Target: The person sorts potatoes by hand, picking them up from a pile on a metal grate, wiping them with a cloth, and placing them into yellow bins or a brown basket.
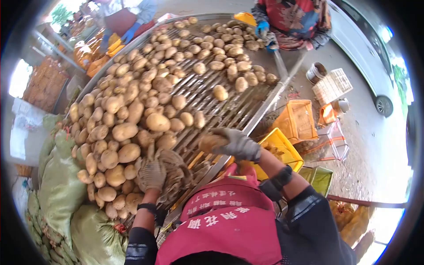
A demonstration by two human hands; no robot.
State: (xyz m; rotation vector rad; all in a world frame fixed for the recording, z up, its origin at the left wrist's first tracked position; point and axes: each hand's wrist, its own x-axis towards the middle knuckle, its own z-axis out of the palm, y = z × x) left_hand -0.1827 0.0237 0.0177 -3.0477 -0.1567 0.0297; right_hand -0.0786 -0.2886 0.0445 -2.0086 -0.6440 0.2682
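Observation:
My right hand (240,145), in a grey work glove, grips a brown potato (212,143) just above the near edge of the slatted metal sorting table (212,109). My left hand (151,174), also gloved, rests open at the near side of the potato heap (128,106), its fingers stretched forward among the potatoes. Beside it lies a crumpled, dirt-stained cloth (172,170), partly covered by the hand. The potatoes vary in size and carry soil.
A yellow crate (282,150) and an orange crate (298,121) stand right of the table. Full green sacks (62,185) press against its left side. Two other people, one in blue gloves (130,33), stand at the far side. A silver vehicle (362,44) is parked behind.

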